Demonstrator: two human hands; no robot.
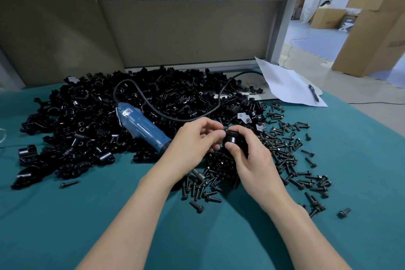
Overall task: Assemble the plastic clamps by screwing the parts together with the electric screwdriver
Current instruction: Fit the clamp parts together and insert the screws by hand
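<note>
Matt teal cloth (65, 226) carries a heap of glossy black plastic clamp parts (87, 120) and dark screws (285, 153) with a dull metallic sheen. The screwdriver (142, 127) has a smooth blue plastic body and a matt black rubbery cable (188, 119); the clamp part (233, 138) gripped by the right hand (252, 160) is smooth, shiny black plastic. Behind are a white paper sheet (285, 83), brown cardboard boxes (377, 28) and a grey metal post (282, 24).

Bare forearms (135, 215), bare left grip (197, 138), right grip (247, 155)

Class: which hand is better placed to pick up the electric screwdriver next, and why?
Probably the left hand: the electric screwdriver lies just beside it, while the right hand grips the clamp.
</note>
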